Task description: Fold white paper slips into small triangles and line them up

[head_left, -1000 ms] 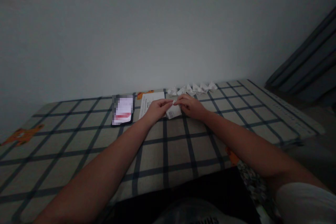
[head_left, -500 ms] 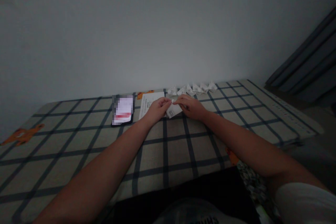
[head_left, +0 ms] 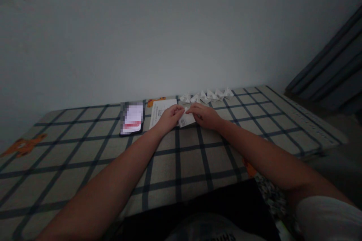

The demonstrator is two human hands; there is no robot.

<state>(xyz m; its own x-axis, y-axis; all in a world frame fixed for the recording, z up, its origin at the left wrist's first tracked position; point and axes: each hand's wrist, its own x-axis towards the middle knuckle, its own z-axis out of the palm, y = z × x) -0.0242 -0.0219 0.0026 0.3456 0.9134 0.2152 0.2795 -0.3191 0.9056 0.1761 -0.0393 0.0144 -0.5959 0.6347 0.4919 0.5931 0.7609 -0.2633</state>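
Observation:
Both my hands meet over a small white piece of paper (head_left: pixel 186 121) on the checked bedsheet (head_left: pixel 85 150). My left hand (head_left: pixel 169 117) pinches its upper left edge with closed fingers. On the other side, the fingertips of my right hand (head_left: pixel 205 115) grip the paper's upper right edge. The paper is partly folded and printed on its lower face. A flat white printed sheet (head_left: pixel 160 112) lies just behind my left hand.
A phone (head_left: pixel 132 118) with a lit screen lies left of the sheet. A row of several small folded paper shapes (head_left: pixel 209 95) sits by the wall. Orange cartoon prints (head_left: pixel 24 145) mark the bedsheet. A dark slanted panel (head_left: pixel 328 75) stands at the right.
The fingertips of both hands have drawn slightly closer together on the small paper, which has shifted a little. My arms have hardly moved.

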